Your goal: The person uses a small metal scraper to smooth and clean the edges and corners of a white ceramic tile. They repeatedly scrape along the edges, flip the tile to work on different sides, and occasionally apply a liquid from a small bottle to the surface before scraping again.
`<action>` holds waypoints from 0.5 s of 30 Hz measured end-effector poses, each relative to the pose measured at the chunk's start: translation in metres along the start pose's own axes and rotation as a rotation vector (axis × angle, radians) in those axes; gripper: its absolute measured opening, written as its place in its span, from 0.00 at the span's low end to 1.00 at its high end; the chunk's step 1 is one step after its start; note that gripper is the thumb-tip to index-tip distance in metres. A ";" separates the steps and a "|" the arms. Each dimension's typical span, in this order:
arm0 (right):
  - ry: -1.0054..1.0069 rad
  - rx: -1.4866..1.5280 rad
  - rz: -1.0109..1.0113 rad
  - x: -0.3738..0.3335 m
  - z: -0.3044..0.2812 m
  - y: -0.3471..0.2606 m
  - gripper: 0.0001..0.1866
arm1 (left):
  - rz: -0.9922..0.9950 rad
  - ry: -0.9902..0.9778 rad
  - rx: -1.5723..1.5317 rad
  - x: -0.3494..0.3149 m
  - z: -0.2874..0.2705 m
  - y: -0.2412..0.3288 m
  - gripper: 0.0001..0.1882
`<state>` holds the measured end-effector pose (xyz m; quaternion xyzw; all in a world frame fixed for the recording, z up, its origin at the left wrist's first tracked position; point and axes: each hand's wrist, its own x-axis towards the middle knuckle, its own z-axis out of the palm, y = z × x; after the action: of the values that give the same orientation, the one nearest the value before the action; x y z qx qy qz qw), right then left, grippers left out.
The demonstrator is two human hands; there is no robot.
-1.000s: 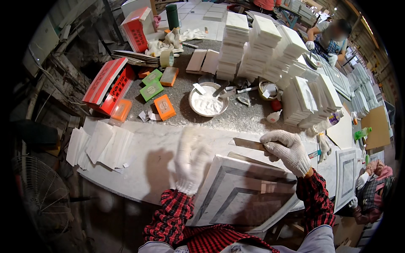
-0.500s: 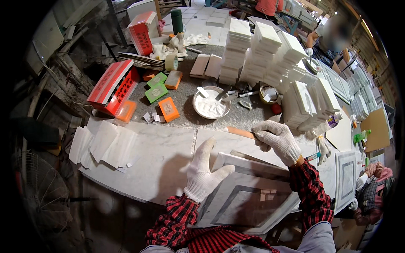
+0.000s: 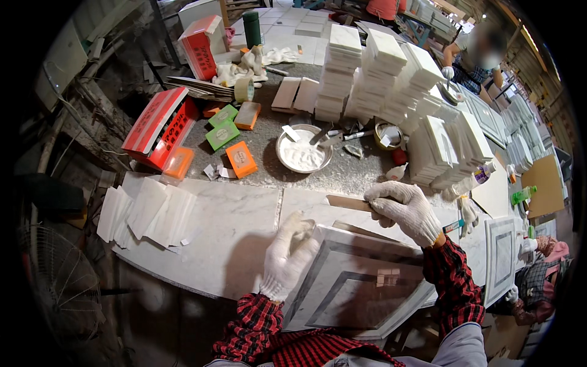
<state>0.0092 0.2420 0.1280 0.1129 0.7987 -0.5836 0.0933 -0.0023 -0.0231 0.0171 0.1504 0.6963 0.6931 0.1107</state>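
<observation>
My right hand [image 3: 403,211], in a white knit glove, pinches a thin, flat brown strip [image 3: 348,202] that points left above the bench. Its exact kind is unclear. My left hand [image 3: 284,257], gloved too, closes its fingers and thumb at the upper left corner of a marble panel [image 3: 361,244] with grey inlaid bands. That panel leans toward me at the bench edge, its lower side against my red and black checked apron. Beyond the hands sits a metal bowl [image 3: 304,150] of white paste with spatulas in it.
Tall stacks of white tiles [image 3: 339,73] stand behind the bowl. Loose white tiles [image 3: 150,208] lie at left, near orange and green small boxes [image 3: 241,159] and a red carton [image 3: 159,125]. A wire fan [image 3: 64,281] stands lower left. Co-workers [image 3: 477,55] are at right.
My left hand has drawn in its spread thumb and fingers and shifted slightly down and left to the panel's corner. The strip in my right hand has tilted, sitting slightly lower.
</observation>
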 end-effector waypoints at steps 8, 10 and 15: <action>0.093 0.020 0.040 0.049 0.009 0.002 0.12 | -0.297 -0.139 0.075 -0.009 0.012 0.019 0.36; 0.094 -0.122 -0.112 0.082 0.015 0.007 0.13 | -0.306 -0.161 0.136 -0.007 0.010 0.008 0.34; 0.316 -1.542 -0.502 0.136 0.033 0.014 0.06 | -0.264 -0.178 -0.051 0.001 0.021 -0.012 0.27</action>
<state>-0.1168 0.2244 0.0675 -0.0840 0.9802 0.1477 -0.1020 0.0041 -0.0028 0.0051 0.1158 0.6797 0.6737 0.2660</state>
